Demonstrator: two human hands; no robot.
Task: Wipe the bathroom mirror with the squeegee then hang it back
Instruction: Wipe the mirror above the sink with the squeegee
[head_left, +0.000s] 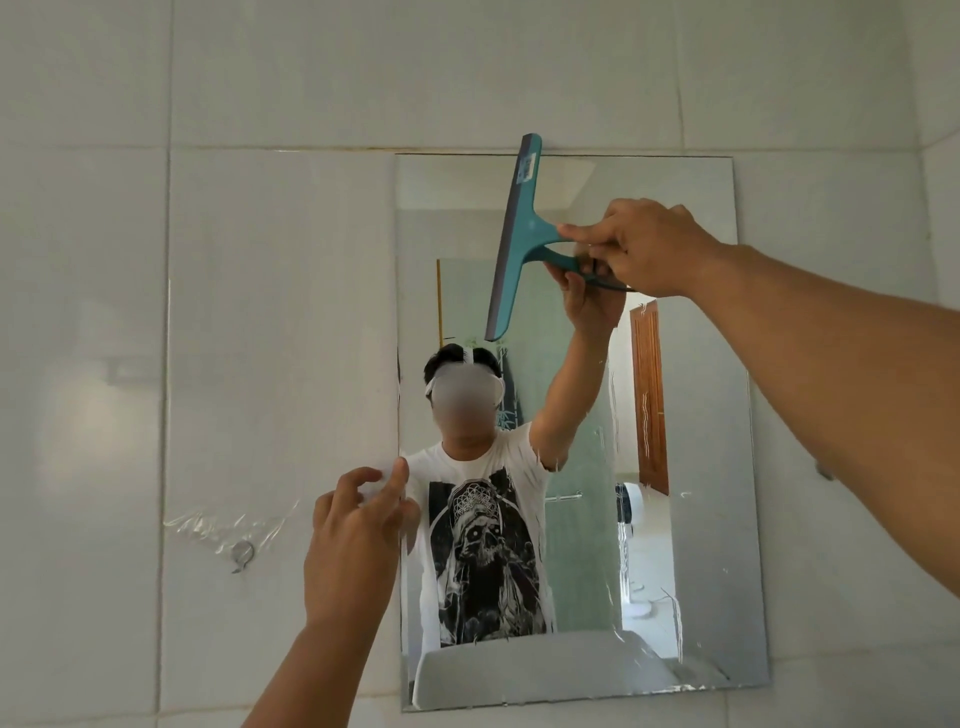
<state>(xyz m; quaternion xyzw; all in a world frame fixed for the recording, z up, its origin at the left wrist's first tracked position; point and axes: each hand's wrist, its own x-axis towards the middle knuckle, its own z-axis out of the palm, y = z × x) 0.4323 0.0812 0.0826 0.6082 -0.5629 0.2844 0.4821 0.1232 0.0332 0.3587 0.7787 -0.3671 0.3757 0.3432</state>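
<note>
A frameless rectangular mirror (691, 519) hangs on the white tiled wall. My right hand (644, 247) grips the handle of a teal squeegee (514, 244). Its blade stands almost upright against the mirror's upper middle, its top end reaching just over the top edge. Water streaks remain on the right part of the glass. My left hand (358, 535) is raised at the mirror's left edge, fingers pinched on a small white piece that I cannot identify. A metal wall hook (242, 554) sits on the tile to the left, under clear tape.
White wall tiles (260, 312) surround the mirror. The mirror reflects a person in a white printed T-shirt, a brown door and a white basin. A small metal fitting (825, 472) sticks out of the wall behind my right forearm.
</note>
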